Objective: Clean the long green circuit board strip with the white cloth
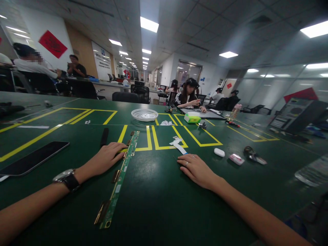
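A long, narrow green circuit board [119, 186] with gold-coloured flexible tabs along its left edge lies slanted on the green table. My left hand [107, 157], with a watch on its wrist, rests beside its upper half. Its fingers are stretched out and apart, and their tips touch the board's left edge. Farther right, my right hand [196, 169] lies low on the table with curled fingers. A thin dark point sticks out by its fingertips; what it belongs to is hidden. A white ribbon cable [179, 146] with a blue end reaches up to the knuckles.
A tablet-like black device [36, 158] and a black stick [104, 136] lie left. Ahead are a white basket [145, 115] and a green-and-white box [192, 118]. A white case [219, 152], a pink-and-white case [236, 159] and a computer tower [298, 114] stand right. A co-worker [189, 94] sits opposite.
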Motion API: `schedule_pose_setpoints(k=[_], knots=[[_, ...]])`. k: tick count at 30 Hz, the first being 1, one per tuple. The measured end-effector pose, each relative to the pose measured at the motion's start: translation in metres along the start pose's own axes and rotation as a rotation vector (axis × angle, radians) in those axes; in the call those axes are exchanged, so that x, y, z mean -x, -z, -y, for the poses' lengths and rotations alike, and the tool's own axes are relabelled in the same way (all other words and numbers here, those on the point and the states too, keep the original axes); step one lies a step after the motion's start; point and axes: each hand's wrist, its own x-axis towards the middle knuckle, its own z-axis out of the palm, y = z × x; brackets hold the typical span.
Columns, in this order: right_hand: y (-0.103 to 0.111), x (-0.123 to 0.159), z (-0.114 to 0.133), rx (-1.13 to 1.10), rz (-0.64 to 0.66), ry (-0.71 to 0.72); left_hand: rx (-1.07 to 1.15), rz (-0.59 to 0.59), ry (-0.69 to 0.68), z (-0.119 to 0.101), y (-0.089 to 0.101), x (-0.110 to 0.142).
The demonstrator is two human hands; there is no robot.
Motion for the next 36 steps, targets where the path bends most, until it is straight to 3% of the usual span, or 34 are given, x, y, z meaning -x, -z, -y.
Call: schedule_pose_setpoints(k=[8,17,23,30,36], knots=[[0.001,-0.01,0.011,-0.004,-0.111,-0.194,-0.015,0.01,-0.013,0.005,-0.003,-0.001],[-0.002,-0.04,0.009,0.107,0.026,-0.277,-0.028,0.004,-0.012,-0.001,0.0,-0.001],[-0.002,-0.06,0.014,0.124,0.045,-0.148,-0.032,0.003,-0.008,-0.002,0.001,-0.001],[-0.008,-0.086,0.03,0.077,-0.016,0.178,-0.031,0.013,-0.005,-0.003,0.001,-0.001],[-0.031,-0.086,0.021,0.062,-0.073,0.218,-0.023,0.002,-0.012,-0.003,0.001,-0.001]])
